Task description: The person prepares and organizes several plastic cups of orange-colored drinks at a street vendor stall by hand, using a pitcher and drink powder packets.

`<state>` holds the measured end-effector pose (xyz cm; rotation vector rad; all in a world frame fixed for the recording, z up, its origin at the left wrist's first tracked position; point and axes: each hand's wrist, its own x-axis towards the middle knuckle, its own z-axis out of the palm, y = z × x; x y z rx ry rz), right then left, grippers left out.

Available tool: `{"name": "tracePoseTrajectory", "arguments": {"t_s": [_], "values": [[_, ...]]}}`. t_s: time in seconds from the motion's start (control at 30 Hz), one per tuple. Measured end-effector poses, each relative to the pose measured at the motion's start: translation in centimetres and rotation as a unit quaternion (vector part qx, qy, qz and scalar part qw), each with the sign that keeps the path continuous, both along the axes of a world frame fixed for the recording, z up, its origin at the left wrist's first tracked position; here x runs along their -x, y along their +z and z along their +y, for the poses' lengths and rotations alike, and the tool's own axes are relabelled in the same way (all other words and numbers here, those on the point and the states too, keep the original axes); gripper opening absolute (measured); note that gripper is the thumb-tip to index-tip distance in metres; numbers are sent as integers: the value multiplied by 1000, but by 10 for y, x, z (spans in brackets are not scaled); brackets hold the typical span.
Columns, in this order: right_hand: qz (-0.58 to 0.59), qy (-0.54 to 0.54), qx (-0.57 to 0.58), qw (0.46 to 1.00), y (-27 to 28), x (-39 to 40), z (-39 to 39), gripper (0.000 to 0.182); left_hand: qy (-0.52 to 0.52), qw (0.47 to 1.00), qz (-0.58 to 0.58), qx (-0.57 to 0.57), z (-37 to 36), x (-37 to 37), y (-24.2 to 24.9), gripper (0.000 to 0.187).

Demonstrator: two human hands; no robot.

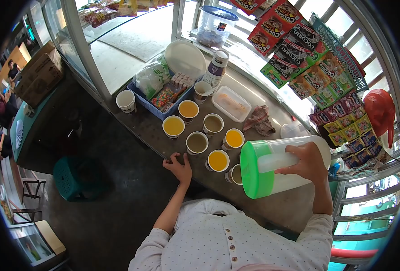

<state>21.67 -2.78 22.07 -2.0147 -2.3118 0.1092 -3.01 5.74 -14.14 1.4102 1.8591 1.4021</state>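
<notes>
My right hand (pixel 306 162) grips the handle of a clear plastic pitcher (pixel 283 187) with a green lid (pixel 253 183). The pitcher is tilted, its lid side over a paper cup (pixel 235 175) with brownish liquid that it partly hides. My left hand (pixel 179 170) rests at the counter's near edge, fingers apart and holding nothing. Just beyond it stands a cup of brownish drink (pixel 196 143), with another brownish cup (pixel 213 123) behind. Several cups hold orange drink, among them one beside the pitcher (pixel 218 161) and one farther left (pixel 173 127).
A blue basket (pixel 151 103) with packets and sweets stands behind the cups, near stacked paper cups (pixel 216 70) and a lidded container (pixel 230 104). A cloth (pixel 259 121) lies right of it. Snack sachets (pixel 294 49) hang at right. A green stool (pixel 73 178) stands left; people sit farther off.
</notes>
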Motion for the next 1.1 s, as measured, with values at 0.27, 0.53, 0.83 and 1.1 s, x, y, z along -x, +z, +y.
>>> {"name": "tracePoseTrajectory", "arguments": {"t_s": [0.27, 0.53, 0.83, 1.1], "values": [[9, 3, -32, 999, 1, -1, -2, 54, 2, 1000, 15, -8, 1, 0, 1, 27], [71, -50, -41, 995, -5, -24, -14, 56, 3, 1000, 1, -3, 1, 0, 1, 28], [23, -75, -203, 976, -41, -104, -71, 64, 15, 1000, 26, 1, 0, -3, 3, 26], [105, -107, -81, 985, 3, -98, -91, 57, 22, 998, 51, 5, -1, -3, 2, 28]]}}
